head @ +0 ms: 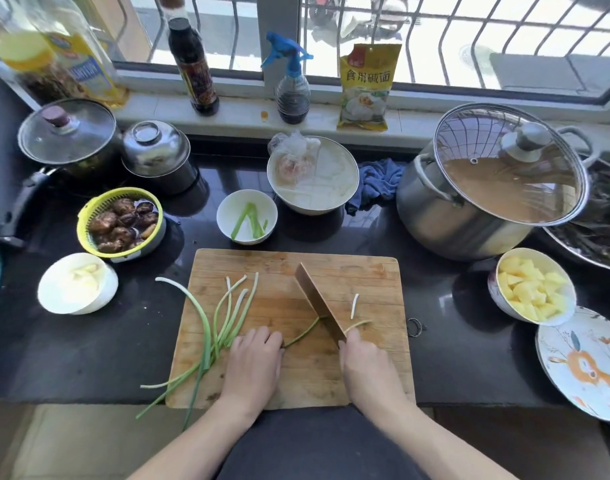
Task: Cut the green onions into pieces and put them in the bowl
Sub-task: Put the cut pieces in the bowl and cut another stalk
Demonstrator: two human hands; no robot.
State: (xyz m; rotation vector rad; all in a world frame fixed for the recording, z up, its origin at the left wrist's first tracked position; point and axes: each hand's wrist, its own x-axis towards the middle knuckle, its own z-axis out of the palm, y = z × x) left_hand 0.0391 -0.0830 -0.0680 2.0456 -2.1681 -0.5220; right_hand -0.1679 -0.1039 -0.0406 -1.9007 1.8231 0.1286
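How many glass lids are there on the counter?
2. One glass lid covers the dark pan at the far left; the other glass lid sits on the big steel pot at the right. None seems hidden.

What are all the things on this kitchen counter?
cutting board: one, wooden, centre front
green onions: several, green and white, board's left
knife: one, across an onion stalk
small bowl: one, white, behind board, holds onion pieces
basket: one, yellow-green, left, mushrooms inside
potato bowl: one, right, yellow chunks
big pot: one, steel, glass lid, right
spray bottle: one, blue top, windowsill
left hand: holds onion stalk
right hand: grips knife
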